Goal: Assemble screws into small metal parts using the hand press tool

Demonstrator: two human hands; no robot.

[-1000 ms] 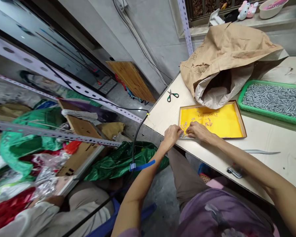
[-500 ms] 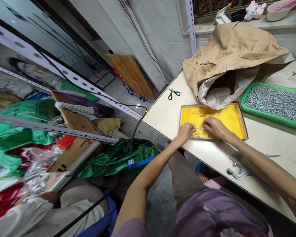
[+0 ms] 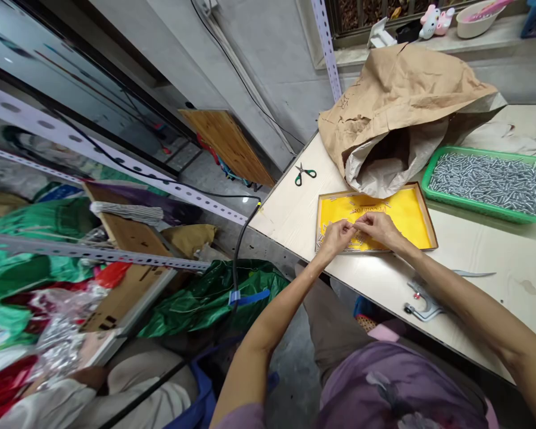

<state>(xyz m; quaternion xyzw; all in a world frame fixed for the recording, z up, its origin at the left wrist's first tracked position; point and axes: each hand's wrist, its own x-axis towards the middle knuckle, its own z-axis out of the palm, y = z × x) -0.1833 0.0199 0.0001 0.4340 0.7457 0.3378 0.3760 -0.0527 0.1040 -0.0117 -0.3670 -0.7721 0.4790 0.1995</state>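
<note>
Over a shallow tray with a yellow lining (image 3: 411, 214), my two hands meet fingertip to fingertip. My left hand (image 3: 338, 237) is closed in a pinch above the tray's left part. The fingers of my right hand (image 3: 377, 229) are also pinched, touching or nearly touching the left fingertips. What lies between them is too small to make out. Small silvery metal pieces (image 3: 325, 229) are scattered on the lining around my left hand, and a few more lie near the tray's far edge.
Right of the tray stands a green basket (image 3: 477, 210) full of small metal pieces. A brown paper sack (image 3: 411, 89) lies open behind the tray. Scissors (image 3: 304, 174) rest at the left, a metal clamp-like tool (image 3: 424, 307) near the front edge. Another person's leg (image 3: 147, 363) shows at lower left.
My hands have come together; they were apart over the tray, with the right hand's fingers down by the metal pieces. The whole view has shifted slightly.
</note>
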